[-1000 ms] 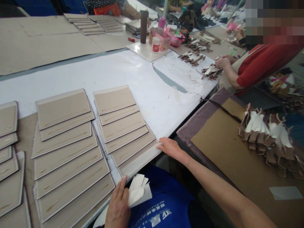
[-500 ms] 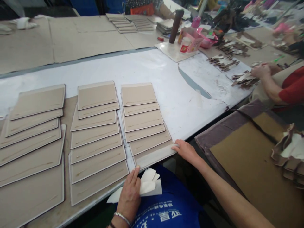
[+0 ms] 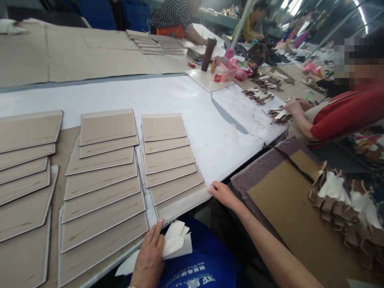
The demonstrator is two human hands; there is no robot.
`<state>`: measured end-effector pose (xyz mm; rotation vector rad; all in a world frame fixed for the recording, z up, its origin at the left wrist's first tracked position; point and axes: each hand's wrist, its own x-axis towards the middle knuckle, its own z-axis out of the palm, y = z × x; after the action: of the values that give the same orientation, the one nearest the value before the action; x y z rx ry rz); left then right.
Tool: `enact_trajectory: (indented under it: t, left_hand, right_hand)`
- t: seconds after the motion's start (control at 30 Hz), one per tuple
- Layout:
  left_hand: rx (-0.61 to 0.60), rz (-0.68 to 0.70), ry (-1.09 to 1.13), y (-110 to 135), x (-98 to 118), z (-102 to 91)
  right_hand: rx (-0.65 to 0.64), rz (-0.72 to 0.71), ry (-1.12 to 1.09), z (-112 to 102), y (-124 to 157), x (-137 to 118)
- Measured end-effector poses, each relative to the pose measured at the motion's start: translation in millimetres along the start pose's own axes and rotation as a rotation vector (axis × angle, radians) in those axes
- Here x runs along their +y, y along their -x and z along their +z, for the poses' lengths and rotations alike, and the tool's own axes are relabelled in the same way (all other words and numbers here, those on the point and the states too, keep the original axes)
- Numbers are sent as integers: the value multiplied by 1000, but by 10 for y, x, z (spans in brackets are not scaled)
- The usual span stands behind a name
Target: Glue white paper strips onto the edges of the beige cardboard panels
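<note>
A pale strip (image 3: 183,204) lies along the near edge of the lowest beige panel in the right-hand column. My right hand (image 3: 222,195) pinches the strip's right end between thumb and fingers at the table edge. At its left end rest the fingertips of my left hand (image 3: 151,250), fingers stretched close together. That hand also keeps a bundle of loose white strips (image 3: 177,242) against its palm, over my blue apron (image 3: 192,268). Just above the strip, overlapping beige panels (image 3: 172,166) with thin brownish lines near their lower edges form the column.
Two more columns of panels, a middle one (image 3: 103,184) and a left one (image 3: 24,192), lie on the white-covered table (image 3: 99,92). A padded board (image 3: 279,192) with brown-and-white pieces (image 3: 345,200) stands at right. Beyond it, a co-worker in red sleeves (image 3: 339,112) handles strips. A brown bottle (image 3: 208,55) stands farther back.
The view has swung up and to the right, showing more of the co-worker and the brown-and-white pieces. Both hands keep their places at the strip's two ends.
</note>
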<state>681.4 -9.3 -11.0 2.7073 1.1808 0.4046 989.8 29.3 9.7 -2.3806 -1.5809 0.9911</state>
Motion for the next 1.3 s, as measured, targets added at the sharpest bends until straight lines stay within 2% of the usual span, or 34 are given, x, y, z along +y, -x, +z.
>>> enact_trajectory:
  t: [0.3, 0.5, 0.63, 0.9, 1.3]
  left_hand:
    - [11, -52, -11, 55, 5, 97]
    - [-19, -67, -1, 69, 21, 106]
    - [-26, -79, 2, 75, 22, 110]
    - [-86, -67, -29, 33, 46, 37]
    - [-7, -48, 7, 81, 28, 110]
  right_hand:
    - [35, -25, -66, 68, 36, -12]
    - [36, -23, 10, 98, 59, 30]
    - [37, 9, 141, 91, 88, -24]
    - [27, 25, 251, 138, 67, -4]
    - [20, 69, 240, 104, 100, -87]
